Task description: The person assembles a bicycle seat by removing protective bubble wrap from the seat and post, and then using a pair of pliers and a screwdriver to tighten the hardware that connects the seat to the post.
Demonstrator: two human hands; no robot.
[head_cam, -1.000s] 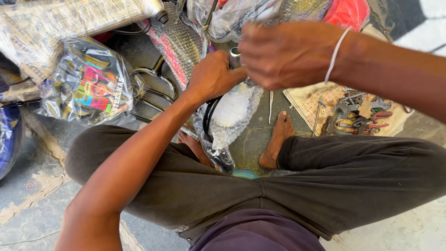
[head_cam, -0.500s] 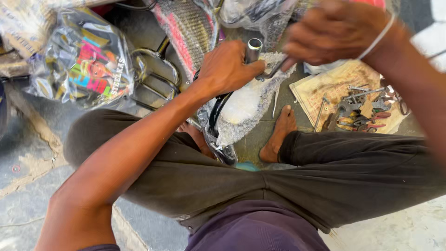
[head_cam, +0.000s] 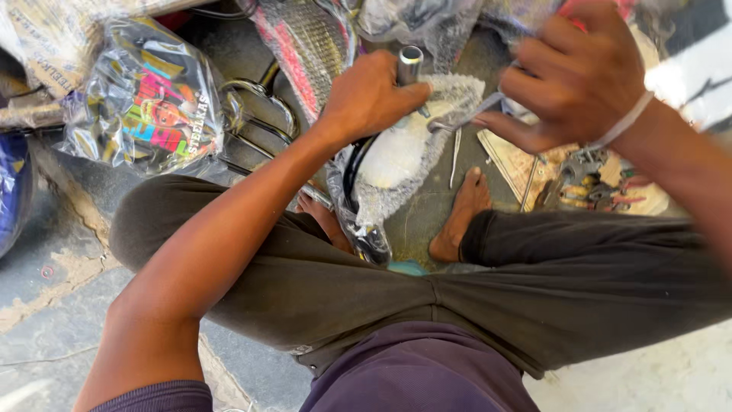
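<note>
The short silver metal tube (head_cam: 409, 65) stands upright at the upper middle of the frame, rising out of a white part wrapped in clear bubble plastic (head_cam: 400, 156) that runs down toward the bare feet; the left hand (head_cam: 370, 95) is wrapped around the base of the tube, fingers curled tight on it and thumb laid toward the wrapping; the right hand (head_cam: 576, 76), at the upper right, has its fingers pinched shut on a thin grey metal tool (head_cam: 465, 118) whose tip points left toward the tube, just beside the left thumb; half a second earlier that hand was higher and nearer the top edge, and it has since come down and left, while the left hand has kept its grip; a colourful printed plastic bag (head_cam: 152, 103) lies at the upper left, well apart; loose metal tools on a cardboard sheet (head_cam: 595, 187) sit at the right, below the right wrist.
</note>
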